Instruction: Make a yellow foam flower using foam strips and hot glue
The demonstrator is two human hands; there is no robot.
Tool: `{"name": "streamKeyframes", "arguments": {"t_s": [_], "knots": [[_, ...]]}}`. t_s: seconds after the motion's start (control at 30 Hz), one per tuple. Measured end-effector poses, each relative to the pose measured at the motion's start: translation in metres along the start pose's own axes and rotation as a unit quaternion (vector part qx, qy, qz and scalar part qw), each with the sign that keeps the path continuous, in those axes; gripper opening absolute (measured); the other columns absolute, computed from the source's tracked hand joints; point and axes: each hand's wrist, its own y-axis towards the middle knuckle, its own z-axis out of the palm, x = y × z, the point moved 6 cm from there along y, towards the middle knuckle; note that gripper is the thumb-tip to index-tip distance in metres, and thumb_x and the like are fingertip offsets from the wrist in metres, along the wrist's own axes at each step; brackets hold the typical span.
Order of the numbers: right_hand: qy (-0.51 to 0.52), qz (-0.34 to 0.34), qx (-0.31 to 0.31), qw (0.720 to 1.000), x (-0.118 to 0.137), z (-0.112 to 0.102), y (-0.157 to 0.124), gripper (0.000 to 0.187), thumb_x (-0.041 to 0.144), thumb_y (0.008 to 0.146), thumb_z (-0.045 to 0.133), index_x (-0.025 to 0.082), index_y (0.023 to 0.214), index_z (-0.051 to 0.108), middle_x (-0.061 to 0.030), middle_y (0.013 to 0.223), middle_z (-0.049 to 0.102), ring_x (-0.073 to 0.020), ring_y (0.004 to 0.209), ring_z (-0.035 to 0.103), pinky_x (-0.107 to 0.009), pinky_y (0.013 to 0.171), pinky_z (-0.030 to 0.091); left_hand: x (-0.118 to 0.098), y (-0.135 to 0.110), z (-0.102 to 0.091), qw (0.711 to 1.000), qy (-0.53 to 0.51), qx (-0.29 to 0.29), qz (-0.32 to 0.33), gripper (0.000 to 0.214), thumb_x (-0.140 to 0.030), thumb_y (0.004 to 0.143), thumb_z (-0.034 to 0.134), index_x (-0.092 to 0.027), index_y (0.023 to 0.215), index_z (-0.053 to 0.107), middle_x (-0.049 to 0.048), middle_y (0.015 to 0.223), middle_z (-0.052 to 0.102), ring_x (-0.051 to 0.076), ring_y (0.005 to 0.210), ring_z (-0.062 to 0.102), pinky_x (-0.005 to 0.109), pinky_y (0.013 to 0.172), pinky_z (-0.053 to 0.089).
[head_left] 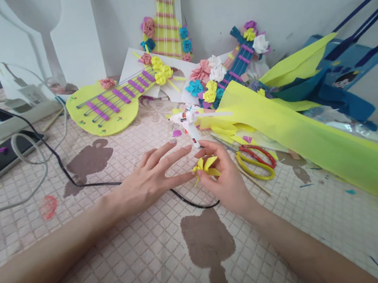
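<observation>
A small yellow crepe-paper flower (206, 166) is pinched between the thumb and fingers of my right hand (229, 178). My left hand (148, 179) is held out flat with its fingers spread, and the lowest fingertip reaches the flower's left edge. Just beyond both hands is a white hot glue gun (189, 124). Its black cord (195, 202) seems to pass beneath my hands. Right of my right hand lie scissors (258, 161) with red and yellow handles, beside a thin wooden stick (254, 181).
A yellow paper guitar (105, 109) with purple strips lies behind. Paper flowers (208, 71) cluster around a blue guitar neck (242, 59). Yellow crepe paper (299, 133) spreads to the right, before a blue bag (349, 68). A phone (2, 161) and power strip (16, 118) are left.
</observation>
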Motion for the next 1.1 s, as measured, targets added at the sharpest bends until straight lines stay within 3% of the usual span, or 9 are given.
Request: {"name": "streamKeyframes", "arguments": {"t_s": [0.27, 0.43, 1.1], "knots": [[0.072, 0.051, 0.059, 0.994, -0.0043, 0.0030, 0.0001, 0.046, 0.018, 0.080, 0.057, 0.029, 0.122, 0.043, -0.0022, 0.105, 0.052, -0.0127, 0.082, 0.058, -0.031, 0.075, 0.054, 0.0032, 0.0010, -0.0052, 0.990, -0.139, -0.005, -0.037, 0.050, 0.001, 0.086, 0.040, -0.029, 0.124, 0.051, 0.0084, 0.149, 0.023, 0.033, 0.139, 0.015, 0.055, 0.105, 0.032], [0.109, 0.062, 0.077, 0.989, -0.0038, 0.0046, -0.0009, 0.052, 0.018, 0.078, 0.060, 0.031, 0.124, 0.041, -0.0028, 0.108, 0.051, -0.0144, 0.089, 0.058, -0.030, 0.073, 0.054, 0.0053, 0.0005, -0.0050, 0.977, -0.205, -0.023, -0.052, 0.042, -0.002, 0.087, 0.043, -0.025, 0.120, 0.055, 0.0090, 0.148, 0.025, 0.029, 0.139, 0.014, 0.053, 0.108, 0.030], [0.075, 0.070, 0.059, 0.993, -0.0016, 0.0099, -0.0032, 0.058, 0.010, 0.073, 0.056, 0.029, 0.125, 0.040, -0.0014, 0.103, 0.049, -0.0131, 0.084, 0.057, -0.032, 0.076, 0.051, 0.0054, 0.0013, -0.0065, 0.962, -0.267, -0.039, -0.040, 0.029, -0.012, 0.090, 0.048, -0.023, 0.112, 0.063, 0.0106, 0.142, 0.035, 0.029, 0.137, 0.021, 0.052, 0.107, 0.033]]}}
